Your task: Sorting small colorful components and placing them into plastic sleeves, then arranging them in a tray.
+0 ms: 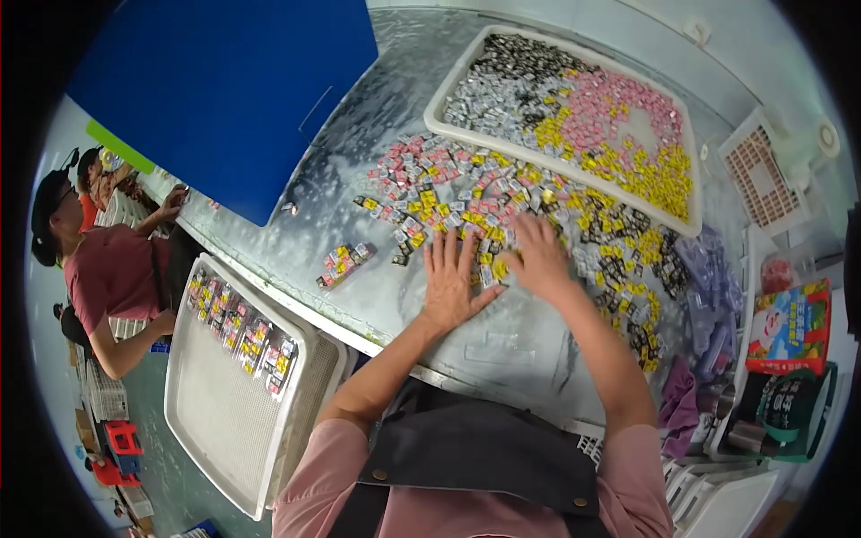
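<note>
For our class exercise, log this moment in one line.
left hand: at loose pieces; right hand: likewise; white tray: beyond both hands

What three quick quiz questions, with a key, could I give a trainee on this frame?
1. True or false: the left hand and the right hand are both at the loose small pieces.
2. What colour is the large panel at upper left? (a) green (b) blue (c) red
3. Fill in: in the far tray, the pink pieces lie to the ____ of the grey pieces.

Key: 1 true; 2 b; 3 right
</note>
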Tool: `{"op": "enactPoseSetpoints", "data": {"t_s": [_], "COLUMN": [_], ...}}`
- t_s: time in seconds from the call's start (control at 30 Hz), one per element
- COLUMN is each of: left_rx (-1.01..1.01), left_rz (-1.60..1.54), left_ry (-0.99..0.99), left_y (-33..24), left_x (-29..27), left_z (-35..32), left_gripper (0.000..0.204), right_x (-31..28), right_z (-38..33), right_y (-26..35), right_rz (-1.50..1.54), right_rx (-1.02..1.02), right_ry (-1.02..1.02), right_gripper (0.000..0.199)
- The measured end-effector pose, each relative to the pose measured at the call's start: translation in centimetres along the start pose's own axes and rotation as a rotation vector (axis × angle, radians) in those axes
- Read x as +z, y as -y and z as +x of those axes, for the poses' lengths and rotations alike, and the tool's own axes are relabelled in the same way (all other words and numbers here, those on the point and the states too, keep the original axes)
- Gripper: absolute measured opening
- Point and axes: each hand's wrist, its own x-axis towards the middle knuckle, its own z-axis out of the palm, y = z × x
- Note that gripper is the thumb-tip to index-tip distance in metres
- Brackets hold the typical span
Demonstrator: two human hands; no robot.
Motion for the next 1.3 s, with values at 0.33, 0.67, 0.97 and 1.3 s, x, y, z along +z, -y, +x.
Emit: {"op": "enactPoseSetpoints", "data": {"t_s": [0.33, 0.67, 0.97, 1.3], "left_rx": [0.077, -0.083, 0.091, -0.122], "left_rz": [-0.221, 0.027, -0.606, 0.111], "left_ry": [-0.207, -0.167, -0.108, -0.295], "left_y": [4.6, 11.3, -0.4, 7.2], "left_x": [0.7, -0.2, 1.8, 0.7], "left_z": [5.9, 14.4, 8.4, 9.3], "left_gripper": [0.079, 0.050, 0.032, 0.047], "right_x": [-0.6, 1.3, 3.2, -0.7], "right_z": [1.4, -1.2, 0.4, -5.5], "right_y": [2.1, 2.2, 1.3, -1.7], "right_rz": [0.230, 0.049, 0.023, -0.023], "right_rx": [-0.037, 0.043, 0.124, 0.228], "right_ry": [-0.038, 0.120, -0.054, -0.121], "right_gripper": [0.053, 0.064, 0.054, 0.044]}}
